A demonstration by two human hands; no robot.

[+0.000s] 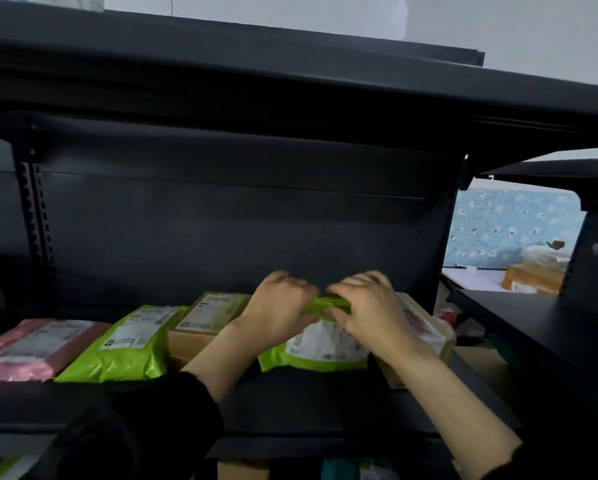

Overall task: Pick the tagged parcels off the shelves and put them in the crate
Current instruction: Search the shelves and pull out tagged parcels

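On the dark shelf [308, 407] straight ahead of us, a green parcel [318, 355] lies flat with its white label facing up, and we have both hands on its far end. Our left hand [280, 306] curls its fingers over the far edge from the left side, and our right hand [366, 306] does the same from the right. Between the two hands the green wrapping is bunched into a fold, gripped from both sides. The fingertips are tucked behind the fold and somewhat blurred, so we cannot tell exactly how each one sits.

To the right of this parcel, just beside it and partly under our right wrist, stands a right-hand carton [425, 327] with a white and red label. To the left and a little farther back is a labelled carton [207, 317], partly hidden by our left forearm. Further left lies a second green parcel [127, 344], label up, and at the left end a pink parcel [30, 344], touching or nearly touching it.

Behind them all rises the shelving's dark back panel [238, 230], with an upper shelf [290, 109] overhead. Far off to the right, past the shelving, a brown box [533, 278] rests on a white surface in front of blue patterned wallpaper [512, 223].
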